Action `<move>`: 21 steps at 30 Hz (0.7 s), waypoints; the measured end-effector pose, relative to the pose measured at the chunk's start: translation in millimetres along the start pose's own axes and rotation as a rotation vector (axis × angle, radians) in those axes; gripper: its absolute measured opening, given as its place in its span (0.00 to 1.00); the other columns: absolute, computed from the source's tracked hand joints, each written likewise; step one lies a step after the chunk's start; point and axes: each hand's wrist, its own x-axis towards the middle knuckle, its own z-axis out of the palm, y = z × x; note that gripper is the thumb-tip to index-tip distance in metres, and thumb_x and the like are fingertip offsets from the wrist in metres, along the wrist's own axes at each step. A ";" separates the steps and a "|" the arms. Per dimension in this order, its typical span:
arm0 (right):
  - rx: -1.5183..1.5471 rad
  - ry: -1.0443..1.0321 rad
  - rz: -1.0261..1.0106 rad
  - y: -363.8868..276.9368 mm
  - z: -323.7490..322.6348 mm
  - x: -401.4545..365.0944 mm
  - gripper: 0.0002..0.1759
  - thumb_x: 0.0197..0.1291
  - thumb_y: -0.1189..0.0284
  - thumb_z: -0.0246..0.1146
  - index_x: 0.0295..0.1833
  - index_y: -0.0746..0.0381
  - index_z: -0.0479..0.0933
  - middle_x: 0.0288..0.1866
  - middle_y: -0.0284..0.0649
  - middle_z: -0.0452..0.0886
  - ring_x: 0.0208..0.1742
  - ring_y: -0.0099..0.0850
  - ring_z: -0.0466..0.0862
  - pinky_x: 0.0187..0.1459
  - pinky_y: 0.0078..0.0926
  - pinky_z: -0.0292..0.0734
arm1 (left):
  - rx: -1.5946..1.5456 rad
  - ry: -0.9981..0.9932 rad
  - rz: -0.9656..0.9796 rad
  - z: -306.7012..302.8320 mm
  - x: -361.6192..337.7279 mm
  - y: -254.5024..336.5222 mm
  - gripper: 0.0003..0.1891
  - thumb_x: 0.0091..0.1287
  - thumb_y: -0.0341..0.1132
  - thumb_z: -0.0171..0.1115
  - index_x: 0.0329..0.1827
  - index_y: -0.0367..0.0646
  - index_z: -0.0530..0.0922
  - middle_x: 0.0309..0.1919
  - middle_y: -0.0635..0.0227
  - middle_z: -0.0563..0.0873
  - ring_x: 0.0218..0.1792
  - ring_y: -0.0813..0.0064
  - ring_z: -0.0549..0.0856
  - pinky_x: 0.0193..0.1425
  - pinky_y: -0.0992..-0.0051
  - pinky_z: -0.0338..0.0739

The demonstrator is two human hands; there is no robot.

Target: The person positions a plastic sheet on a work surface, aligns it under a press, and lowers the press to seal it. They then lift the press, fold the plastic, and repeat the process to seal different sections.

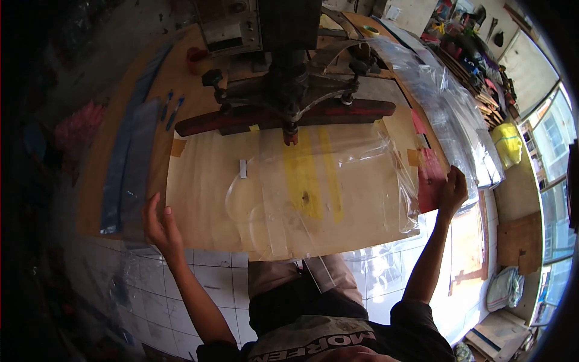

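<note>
A pale board (205, 199) lies under the machine's dark red bar (362, 110), with clear plastic sheet (368, 181) spread over its middle and right side. Yellow strips (301, 175) show beneath the plastic. My left hand (161, 228) is at the board's left edge, thumb and fingers apart, with nothing visible between them. At the right, my right hand (453, 190) is closed beside the red piece (429, 181) and the edge of the plastic stack; what it holds, if anything, is hidden.
Blue plastic strips (123, 151) and two pens (175, 112) lie on the table's left side. Stacked clear plastic (449, 108) runs along the right. The machine's metal head (289, 84) stands over the board. A yellow bag (506, 145) is at far right.
</note>
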 end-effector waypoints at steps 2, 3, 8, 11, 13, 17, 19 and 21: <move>0.006 0.003 0.008 -5.4 -0.8 -1.2 0.10 0.62 0.76 0.58 0.45 0.64 0.83 0.40 0.41 0.86 0.41 0.33 0.85 0.44 0.30 0.78 | -0.005 0.005 0.001 0.2 -0.2 -1.5 0.18 0.66 0.35 0.56 0.55 0.32 0.76 0.50 0.53 0.79 0.53 0.59 0.78 0.58 0.66 0.71; 0.012 0.006 0.016 -7.3 -0.3 -1.8 0.10 0.62 0.76 0.58 0.45 0.64 0.83 0.40 0.42 0.86 0.41 0.33 0.85 0.44 0.30 0.78 | -0.006 0.004 0.004 0.0 -0.4 -2.1 0.18 0.66 0.35 0.56 0.55 0.32 0.76 0.50 0.53 0.79 0.53 0.59 0.78 0.58 0.66 0.71; -0.025 -0.014 -0.016 -1.7 -0.2 -0.4 0.10 0.63 0.76 0.58 0.45 0.64 0.83 0.40 0.41 0.86 0.40 0.31 0.85 0.43 0.29 0.78 | 0.007 -0.021 -0.018 -2.0 -0.2 1.1 0.18 0.67 0.36 0.56 0.55 0.32 0.76 0.51 0.54 0.79 0.53 0.60 0.78 0.58 0.66 0.71; -0.007 -0.024 -0.015 -3.3 -1.7 0.2 0.10 0.63 0.76 0.58 0.46 0.64 0.82 0.40 0.41 0.86 0.40 0.30 0.85 0.43 0.28 0.79 | -0.058 -0.015 -0.063 -0.5 1.2 5.0 0.19 0.68 0.38 0.57 0.56 0.32 0.75 0.52 0.54 0.78 0.54 0.60 0.78 0.59 0.66 0.71; 0.002 -0.015 -0.029 -2.0 -1.2 0.8 0.10 0.63 0.76 0.58 0.46 0.65 0.82 0.40 0.41 0.86 0.40 0.29 0.85 0.43 0.27 0.79 | -0.156 -0.023 -0.118 -0.2 1.4 12.1 0.19 0.68 0.38 0.58 0.56 0.33 0.75 0.52 0.54 0.78 0.56 0.61 0.78 0.59 0.66 0.71; 0.159 -0.106 -0.152 -18.4 -12.6 6.8 0.10 0.63 0.75 0.60 0.46 0.66 0.82 0.40 0.41 0.86 0.42 0.28 0.84 0.43 0.26 0.78 | -0.092 -0.070 -0.097 -6.1 6.7 24.2 0.18 0.68 0.36 0.57 0.57 0.35 0.76 0.53 0.55 0.78 0.56 0.60 0.78 0.58 0.65 0.72; 0.158 -0.174 -0.186 -49.0 -22.2 10.7 0.10 0.64 0.74 0.60 0.46 0.66 0.82 0.40 0.41 0.86 0.42 0.28 0.84 0.45 0.27 0.78 | 0.030 -0.067 0.057 -8.6 15.2 44.4 0.16 0.68 0.34 0.57 0.56 0.36 0.76 0.51 0.55 0.79 0.54 0.59 0.79 0.58 0.65 0.72; 0.209 -0.325 -0.168 -81.6 -22.4 16.3 0.10 0.63 0.73 0.61 0.47 0.64 0.82 0.40 0.41 0.86 0.41 0.28 0.85 0.45 0.26 0.78 | -0.024 -0.137 0.120 -0.8 23.7 73.7 0.16 0.67 0.34 0.57 0.55 0.37 0.77 0.50 0.55 0.79 0.53 0.58 0.79 0.57 0.65 0.72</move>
